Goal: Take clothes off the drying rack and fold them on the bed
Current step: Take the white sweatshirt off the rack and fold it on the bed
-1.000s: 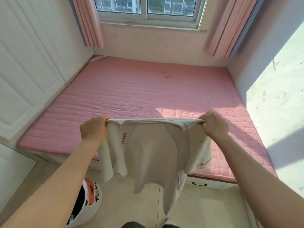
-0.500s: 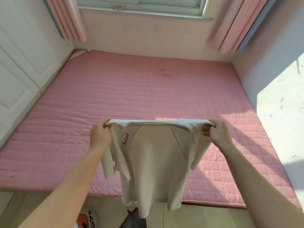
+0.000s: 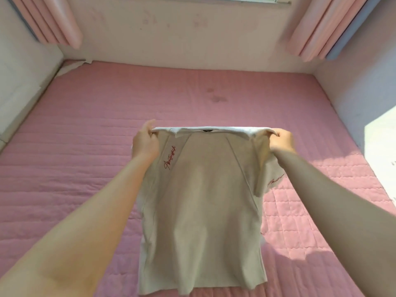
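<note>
A white T-shirt [image 3: 201,211] with red script on its sleeves hangs by its shoulders over the pink quilted bed [image 3: 85,146]. My left hand [image 3: 145,142] pinches the left shoulder. My right hand [image 3: 280,140] pinches the right shoulder, and the top edge is stretched straight between the two. The shirt's body drapes down toward me above the mattress. The drying rack is out of view.
Pink curtains [image 3: 53,20] hang at both back corners under a window sill. White cabinet panels [image 3: 19,82] line the left side of the bed. A wall [image 3: 364,93] with a sunlit patch bounds the right side.
I have moved forward over the bed; the floor and the items at my feet have left the view. The shirt, held the same way, now hangs above the mattress.
</note>
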Demonstrator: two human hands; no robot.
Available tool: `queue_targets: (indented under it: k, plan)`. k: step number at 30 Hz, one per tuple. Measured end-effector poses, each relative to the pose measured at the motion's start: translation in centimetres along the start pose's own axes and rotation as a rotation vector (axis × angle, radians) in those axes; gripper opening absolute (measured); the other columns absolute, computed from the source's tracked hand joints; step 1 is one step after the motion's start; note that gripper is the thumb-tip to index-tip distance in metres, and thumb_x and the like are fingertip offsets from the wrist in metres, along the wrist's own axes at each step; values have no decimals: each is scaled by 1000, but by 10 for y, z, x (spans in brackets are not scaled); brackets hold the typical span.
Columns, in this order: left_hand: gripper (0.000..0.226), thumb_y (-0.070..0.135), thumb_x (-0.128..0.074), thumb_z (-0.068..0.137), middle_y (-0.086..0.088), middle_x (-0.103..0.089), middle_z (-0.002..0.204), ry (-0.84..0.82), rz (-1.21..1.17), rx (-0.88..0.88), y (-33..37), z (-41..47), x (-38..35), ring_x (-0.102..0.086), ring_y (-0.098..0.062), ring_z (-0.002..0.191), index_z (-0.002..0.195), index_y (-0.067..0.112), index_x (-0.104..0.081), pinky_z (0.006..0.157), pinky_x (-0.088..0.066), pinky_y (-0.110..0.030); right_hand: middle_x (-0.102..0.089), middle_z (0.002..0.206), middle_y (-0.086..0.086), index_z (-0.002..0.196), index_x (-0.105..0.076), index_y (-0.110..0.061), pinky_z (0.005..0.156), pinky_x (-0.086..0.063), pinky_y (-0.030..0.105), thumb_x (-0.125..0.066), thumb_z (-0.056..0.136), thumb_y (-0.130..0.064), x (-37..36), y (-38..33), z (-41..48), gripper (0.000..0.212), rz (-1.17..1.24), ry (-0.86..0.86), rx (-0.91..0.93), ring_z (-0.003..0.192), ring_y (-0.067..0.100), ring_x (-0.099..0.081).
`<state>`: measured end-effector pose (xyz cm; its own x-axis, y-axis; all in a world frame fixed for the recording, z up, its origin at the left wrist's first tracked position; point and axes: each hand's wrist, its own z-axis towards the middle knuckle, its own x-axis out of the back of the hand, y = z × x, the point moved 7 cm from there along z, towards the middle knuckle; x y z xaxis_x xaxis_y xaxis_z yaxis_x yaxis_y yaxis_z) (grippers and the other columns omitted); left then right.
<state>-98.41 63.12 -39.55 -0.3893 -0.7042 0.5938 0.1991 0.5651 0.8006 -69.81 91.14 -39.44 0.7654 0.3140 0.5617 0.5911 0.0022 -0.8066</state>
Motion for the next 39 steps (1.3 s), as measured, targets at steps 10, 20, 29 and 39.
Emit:
queue_targets:
  k: [10,20,29,39]
  plan:
    - [47,15,-60,93,-7,-50,138,-221,33,168,-160,-27,-146,-50,-25,121,137,9,-45,98,-39,-32,-61,96,3,104,-64,-18,93,-52,47,-58,82,-16,-145,166,4,23,35,-260,-131,89,22,-58]
    - [66,14,-68,82,-6,-40,146,-723,626,57,-332,-194,-201,-39,-25,133,142,18,-40,107,-33,-36,-60,120,5,117,-63,-18,92,-43,31,-70,84,-23,-179,366,-136,34,-414,-648,-212,111,20,-57]
    - [94,42,-61,90,6,24,159,-853,960,-67,-396,-255,-189,14,-29,148,150,40,12,112,-6,-67,-26,157,1,145,-38,-31,112,-18,52,-73,75,-20,-146,439,-203,79,-942,-626,309,146,26,-18]
    - [72,1,-73,76,-17,-42,146,-780,1032,-375,-410,-254,-180,-43,-44,129,141,20,-46,89,-47,-60,-42,145,7,135,-50,-27,101,-32,56,-62,78,-5,-95,469,-198,62,-904,-275,153,130,35,-40]
